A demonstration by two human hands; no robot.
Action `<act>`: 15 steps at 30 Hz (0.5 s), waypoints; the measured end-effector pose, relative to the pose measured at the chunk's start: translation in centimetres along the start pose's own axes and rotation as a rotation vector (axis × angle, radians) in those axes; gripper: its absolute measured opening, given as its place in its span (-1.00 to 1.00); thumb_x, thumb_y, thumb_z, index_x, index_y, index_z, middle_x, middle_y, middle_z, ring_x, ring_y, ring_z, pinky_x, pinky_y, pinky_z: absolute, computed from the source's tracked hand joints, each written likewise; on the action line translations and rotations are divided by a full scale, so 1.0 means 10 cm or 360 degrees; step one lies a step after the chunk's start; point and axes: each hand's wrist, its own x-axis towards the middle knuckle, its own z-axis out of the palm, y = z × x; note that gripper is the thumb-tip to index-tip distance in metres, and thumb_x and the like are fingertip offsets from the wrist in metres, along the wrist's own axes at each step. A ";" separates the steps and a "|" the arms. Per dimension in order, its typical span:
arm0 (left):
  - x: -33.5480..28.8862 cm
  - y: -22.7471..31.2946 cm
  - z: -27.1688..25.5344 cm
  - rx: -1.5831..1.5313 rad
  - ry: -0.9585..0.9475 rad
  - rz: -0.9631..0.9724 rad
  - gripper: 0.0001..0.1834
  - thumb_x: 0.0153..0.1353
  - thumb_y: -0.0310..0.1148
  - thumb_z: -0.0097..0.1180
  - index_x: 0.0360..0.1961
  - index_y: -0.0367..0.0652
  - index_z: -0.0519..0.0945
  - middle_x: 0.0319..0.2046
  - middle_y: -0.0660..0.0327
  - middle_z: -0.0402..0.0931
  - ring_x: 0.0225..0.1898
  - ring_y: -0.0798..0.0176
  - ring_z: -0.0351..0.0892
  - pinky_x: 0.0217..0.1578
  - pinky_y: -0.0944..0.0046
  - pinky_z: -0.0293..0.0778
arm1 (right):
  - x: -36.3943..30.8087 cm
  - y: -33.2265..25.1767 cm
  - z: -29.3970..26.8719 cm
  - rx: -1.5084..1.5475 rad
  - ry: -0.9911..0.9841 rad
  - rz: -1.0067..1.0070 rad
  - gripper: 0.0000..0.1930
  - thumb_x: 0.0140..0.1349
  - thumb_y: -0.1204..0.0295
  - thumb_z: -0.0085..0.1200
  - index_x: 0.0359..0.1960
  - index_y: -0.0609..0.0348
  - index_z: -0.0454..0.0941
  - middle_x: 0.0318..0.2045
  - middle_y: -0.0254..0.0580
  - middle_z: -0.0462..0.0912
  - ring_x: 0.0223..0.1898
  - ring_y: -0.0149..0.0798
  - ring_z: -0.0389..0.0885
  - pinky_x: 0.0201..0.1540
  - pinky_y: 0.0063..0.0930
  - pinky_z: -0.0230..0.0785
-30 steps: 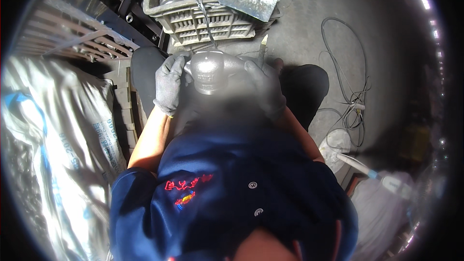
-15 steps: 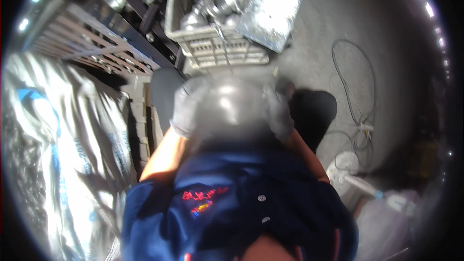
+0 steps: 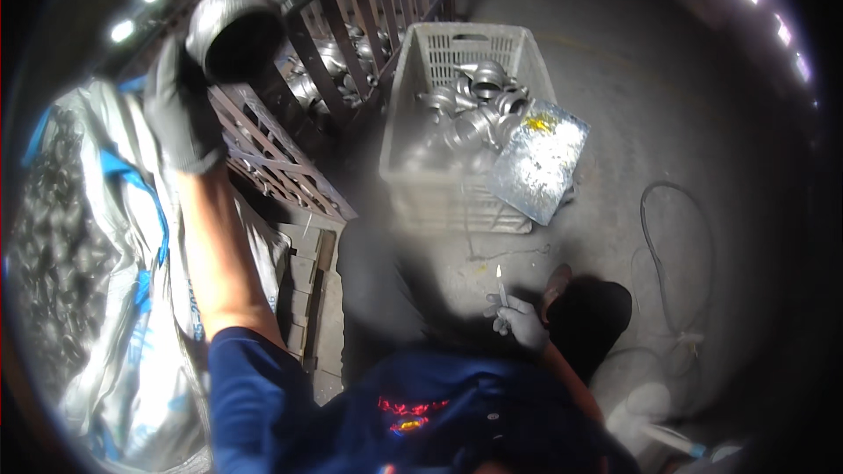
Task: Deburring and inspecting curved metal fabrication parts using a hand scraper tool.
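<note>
My left hand, in a grey glove, reaches out to the upper left. It grips a shiny metal pipe fitting, whose round dark opening is turned toward me. The fitting hangs above the corner of a brown slatted cage, beside the white sack. Close to my body, my gloved right hand is closed around a slim tool with a pale pointed tip; the tip points away from me. Its exact kind cannot be made out.
A pale plastic crate holds several metal fittings, with a silvery sheet leaning over its near right corner. At left lie the brown slatted cage and a large white sack of small dark metal parts. A cable loops on the floor at right.
Both hands held a round metal piece before my lap. Now my left hand has swung to the upper left with a metal fitting, and my right hand holds the pointed tool. The view has shifted left.
</note>
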 end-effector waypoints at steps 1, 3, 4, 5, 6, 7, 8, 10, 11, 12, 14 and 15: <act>0.15 0.06 0.17 0.0044 0.0128 -0.0290 -0.69 0.21 -0.30 0.06 -0.16 -0.36 0.54 -0.30 0.15 0.55 -0.31 0.33 0.53 -0.28 0.38 0.46 | -0.01 -0.06 0.01 -0.0040 0.0012 0.0069 -0.60 0.16 0.57 -0.24 0.07 0.27 0.38 -0.36 -0.22 0.59 -0.58 -0.54 0.41 -0.53 -0.71 0.29; 0.50 -0.21 0.26 0.0201 0.0155 -0.0246 -0.67 0.10 -0.28 0.21 -0.23 -0.36 0.58 -0.43 0.16 0.55 -0.43 0.36 0.51 -0.42 0.41 0.44 | 0.05 0.00 -0.01 -0.0097 -0.0030 0.0034 -0.59 0.17 0.57 -0.24 0.09 0.27 0.37 -0.35 -0.22 0.59 -0.58 -0.54 0.42 -0.53 -0.71 0.30; 0.65 -0.43 0.33 0.0092 0.0249 -0.0324 -0.63 0.05 -0.26 0.26 -0.22 -0.36 0.59 -0.41 0.14 0.58 -0.44 0.34 0.53 -0.39 0.41 0.46 | 0.10 0.05 -0.02 -0.0147 -0.0050 0.0027 -0.58 0.17 0.57 -0.25 0.10 0.26 0.36 -0.34 -0.21 0.59 -0.58 -0.54 0.43 -0.53 -0.71 0.30; 0.91 -0.76 0.19 0.0429 0.0274 -0.0338 -0.58 -0.01 -0.23 0.30 -0.22 -0.38 0.59 -0.37 0.11 0.60 -0.41 0.33 0.56 -0.34 0.41 0.48 | 0.16 0.11 -0.05 -0.0204 -0.0108 0.0006 -0.58 0.19 0.55 -0.23 0.12 0.26 0.34 -0.32 -0.20 0.60 -0.58 -0.53 0.44 -0.55 -0.70 0.31; 0.98 -0.97 0.31 0.0272 0.0248 -0.0671 -0.55 -0.05 -0.23 0.33 -0.23 -0.42 0.60 -0.38 0.07 0.61 -0.39 0.30 0.57 -0.32 0.38 0.50 | 0.21 0.16 -0.06 -0.0198 -0.0090 0.0003 -0.58 0.19 0.55 -0.23 0.12 0.26 0.34 -0.32 -0.20 0.60 -0.58 -0.53 0.44 -0.55 -0.70 0.31; 1.07 -1.10 0.35 0.0371 0.0096 -0.0790 -0.55 -0.05 -0.26 0.32 -0.23 -0.43 0.59 -0.38 0.06 0.60 -0.40 0.27 0.58 -0.34 0.37 0.51 | 0.24 0.19 -0.07 -0.0187 -0.0086 0.0057 -0.58 0.19 0.54 -0.23 0.13 0.25 0.32 -0.32 -0.19 0.60 -0.58 -0.53 0.44 -0.56 -0.70 0.31; 1.19 -1.23 0.34 0.0473 -0.0061 -0.0909 -0.56 -0.05 -0.28 0.32 -0.23 -0.44 0.59 -0.39 0.05 0.60 -0.40 0.24 0.58 -0.36 0.35 0.52 | 0.27 0.24 -0.08 -0.0172 -0.0084 0.0115 -0.58 0.20 0.53 -0.22 0.14 0.24 0.31 -0.32 -0.19 0.60 -0.58 -0.52 0.45 -0.56 -0.69 0.31; 1.85 -1.77 -0.28 0.1181 -0.0381 -0.0661 -0.71 0.03 -0.31 0.26 -0.35 -0.37 0.60 -0.48 0.19 0.57 -0.52 0.38 0.53 -0.50 0.40 0.46 | 0.39 0.24 -0.06 -0.0276 -0.0166 0.0008 -0.59 0.21 0.51 -0.20 0.14 0.24 0.31 -0.37 -0.23 0.61 -0.59 -0.51 0.44 -0.57 -0.67 0.30; 1.51 -1.62 0.25 0.0619 -0.0380 -0.1196 -0.74 0.06 -0.32 0.22 -0.34 -0.35 0.61 -0.50 0.20 0.56 -0.50 0.37 0.52 -0.48 0.38 0.47 | 0.36 0.24 -0.07 -0.0259 -0.0085 0.0020 -0.60 0.21 0.50 -0.19 0.12 0.23 0.34 -0.37 -0.25 0.61 -0.59 -0.52 0.43 -0.56 -0.67 0.30; 1.86 -1.84 -0.21 0.0318 -0.0349 -0.1354 -0.76 0.11 -0.32 0.16 -0.29 -0.30 0.61 -0.48 0.22 0.56 -0.51 0.37 0.52 -0.48 0.38 0.47 | 0.40 0.17 -0.04 -0.0309 -0.0177 -0.0021 -0.61 0.21 0.50 -0.18 0.10 0.23 0.38 -0.38 -0.27 0.61 -0.58 -0.52 0.43 -0.55 -0.67 0.30; 1.53 -1.31 0.35 0.0750 -0.0372 -0.0828 -0.72 0.18 -0.31 0.07 -0.14 -0.24 0.56 -0.27 0.19 0.59 -0.32 0.34 0.58 -0.32 0.39 0.50 | 0.36 0.01 0.02 -0.0168 -0.0043 0.0090 -0.64 0.21 0.49 -0.17 0.06 0.20 0.43 -0.38 -0.30 0.61 -0.58 -0.54 0.42 -0.53 -0.67 0.31; 1.09 -0.78 0.63 0.0487 -0.0575 -0.0574 -0.70 0.21 -0.34 0.03 -0.09 -0.26 0.54 -0.16 0.18 0.57 -0.15 0.35 0.55 -0.16 0.38 0.46 | 0.37 -0.03 0.04 -0.0211 -0.0028 0.0097 -0.64 0.21 0.50 -0.18 0.06 0.18 0.43 -0.38 -0.30 0.61 -0.56 -0.53 0.44 -0.51 -0.65 0.32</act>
